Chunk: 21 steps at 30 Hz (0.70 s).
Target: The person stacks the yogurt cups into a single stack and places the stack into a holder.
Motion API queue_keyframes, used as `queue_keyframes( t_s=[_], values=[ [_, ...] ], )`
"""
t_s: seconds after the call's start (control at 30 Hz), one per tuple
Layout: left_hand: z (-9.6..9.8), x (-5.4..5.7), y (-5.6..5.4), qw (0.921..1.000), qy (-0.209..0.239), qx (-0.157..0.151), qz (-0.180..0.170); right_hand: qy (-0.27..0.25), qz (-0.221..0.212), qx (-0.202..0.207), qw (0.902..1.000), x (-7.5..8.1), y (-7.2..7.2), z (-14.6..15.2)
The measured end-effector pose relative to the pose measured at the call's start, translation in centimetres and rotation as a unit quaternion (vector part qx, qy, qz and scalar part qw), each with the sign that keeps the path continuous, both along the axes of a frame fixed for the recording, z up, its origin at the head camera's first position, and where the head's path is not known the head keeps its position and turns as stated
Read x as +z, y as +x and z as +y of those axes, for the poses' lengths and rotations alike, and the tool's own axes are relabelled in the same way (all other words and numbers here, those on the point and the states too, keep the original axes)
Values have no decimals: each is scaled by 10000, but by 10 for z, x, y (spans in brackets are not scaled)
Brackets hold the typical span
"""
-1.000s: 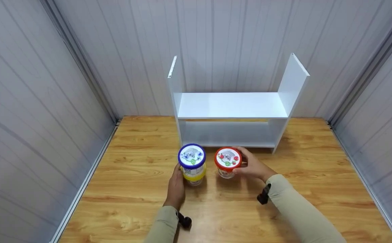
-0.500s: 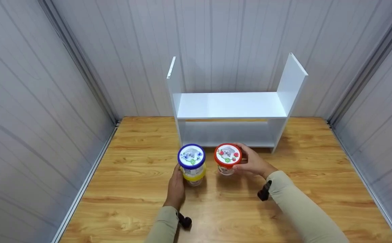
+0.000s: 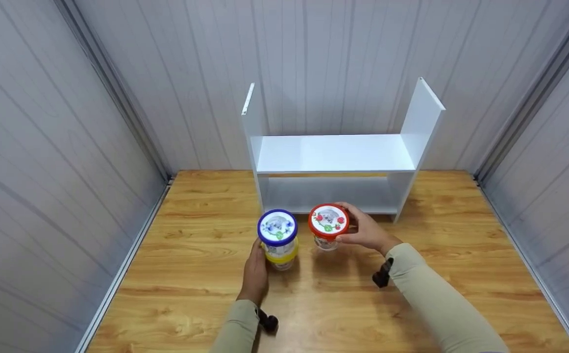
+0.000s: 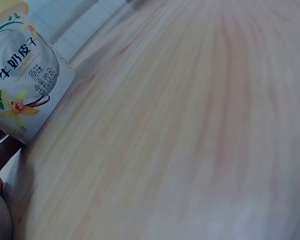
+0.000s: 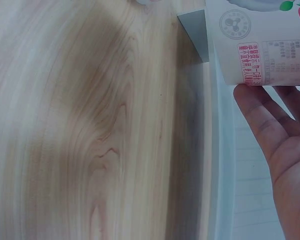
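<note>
In the head view a blue-lidded cup point(image 3: 278, 227) stands on a yellow-lidded milk drink cup point(image 3: 284, 254), upright before the shelf's left part. My left hand point(image 3: 255, 274) holds this stack from the left, with fingers passing behind the yellow-lidded cup point(image 4: 27, 82) in the left wrist view; their tips are hidden. To the right, my right hand point(image 3: 368, 233) grips a red-lidded cup point(image 3: 328, 220), thumb on the near side and fingers on the far side. Its shadow falls on the wood below. The right wrist view shows fingertips point(image 5: 247, 95) against this cup's printed white wall point(image 5: 275, 50).
A white two-level shelf point(image 3: 335, 153) stands on the wooden table point(image 3: 206, 206) behind the cups, its tall side panels point(image 3: 424, 117) rising on both ends. Pale panel walls point(image 3: 309, 63) enclose the back and sides.
My right hand has moved the red-lidded cup away from me and slightly up, closer to the shelf. My left hand and the stack have stayed in place.
</note>
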<state>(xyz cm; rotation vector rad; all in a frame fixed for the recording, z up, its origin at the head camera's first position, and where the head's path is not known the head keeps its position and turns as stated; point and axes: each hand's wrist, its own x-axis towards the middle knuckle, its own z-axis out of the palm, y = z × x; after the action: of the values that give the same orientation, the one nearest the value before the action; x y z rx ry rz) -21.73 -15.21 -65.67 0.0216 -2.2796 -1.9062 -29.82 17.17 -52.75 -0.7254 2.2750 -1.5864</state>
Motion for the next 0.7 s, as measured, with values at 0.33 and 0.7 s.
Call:
queue_keyframes(
  t_s=[0.33,0.7],
  values=[
    [0,-1,0,9999,-134,52,75,82,60,23,9999,10,0,-1],
    [2,4,2,9998,-136,70,-128,96,63,65,9999,21,-2,-1]
  ],
)
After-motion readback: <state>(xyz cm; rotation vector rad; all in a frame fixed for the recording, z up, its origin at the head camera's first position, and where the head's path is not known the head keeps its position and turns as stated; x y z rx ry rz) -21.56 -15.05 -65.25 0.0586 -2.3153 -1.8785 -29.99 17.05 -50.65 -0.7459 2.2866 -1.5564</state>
